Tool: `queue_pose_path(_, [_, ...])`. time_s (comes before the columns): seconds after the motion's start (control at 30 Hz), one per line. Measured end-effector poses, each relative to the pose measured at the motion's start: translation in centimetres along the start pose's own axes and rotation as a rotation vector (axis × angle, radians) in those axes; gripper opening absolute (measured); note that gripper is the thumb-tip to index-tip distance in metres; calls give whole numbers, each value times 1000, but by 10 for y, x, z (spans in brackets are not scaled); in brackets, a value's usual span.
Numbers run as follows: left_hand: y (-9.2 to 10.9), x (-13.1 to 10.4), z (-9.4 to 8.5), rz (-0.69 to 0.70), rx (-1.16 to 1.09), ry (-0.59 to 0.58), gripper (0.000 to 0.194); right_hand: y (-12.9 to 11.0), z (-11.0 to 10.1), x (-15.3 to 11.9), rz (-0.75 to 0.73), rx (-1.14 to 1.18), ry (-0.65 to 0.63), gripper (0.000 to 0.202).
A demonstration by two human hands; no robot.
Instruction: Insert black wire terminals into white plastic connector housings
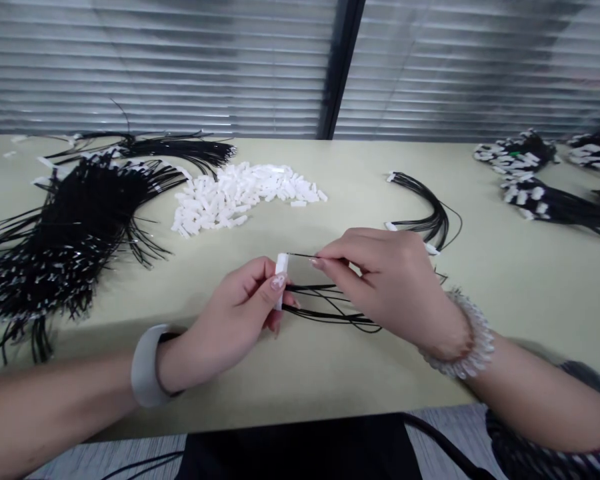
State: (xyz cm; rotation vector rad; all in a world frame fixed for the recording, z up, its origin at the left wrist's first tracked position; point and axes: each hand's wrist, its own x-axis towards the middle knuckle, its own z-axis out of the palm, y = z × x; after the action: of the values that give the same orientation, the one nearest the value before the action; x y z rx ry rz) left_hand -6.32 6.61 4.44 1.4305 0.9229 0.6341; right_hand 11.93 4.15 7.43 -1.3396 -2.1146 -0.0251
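Wire (303, 256), thin and dark, pinched by the right grip (393, 287), runs leftward to the upper end of a white connector housing (281, 264), which the left grip (235, 317) clasps above the worktop (280, 393), long axis crossing the wire (black leads (310, 288) trailing off rightward, mind); slim, blocky, pale plastic.

We see an even, fairly dim indoor light with a greenish cast on the table (330, 393). Soft shadows lie beneath both forearms, and the blinds (155, 67) carry pale, streaky reflections. The heaped white pieces (230, 197) look washed out; fine detail seems slightly soft, perhaps from blur.
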Motion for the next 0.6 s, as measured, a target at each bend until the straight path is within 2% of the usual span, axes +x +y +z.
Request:
queue_pose_path(0.13, [1, -1, 0, 5, -8, -2, 25, -1, 1, 0, -21, -52, -23, 16])
queue_pose_path(0.33, [-1, 0, 0, -4, -10, 4, 26, -1, 0, 2, -29, 0, 4, 14])
queue_pose_path(0.5, [0, 0, 0, 22, 14, -33, 25, -1, -2, 1, -58, -4, -26, 14])
queue_pose_path(0.6, [0, -1, 0, 14, 26, -7, 25, -1, -3, 1, -49, 14, -22, 14])
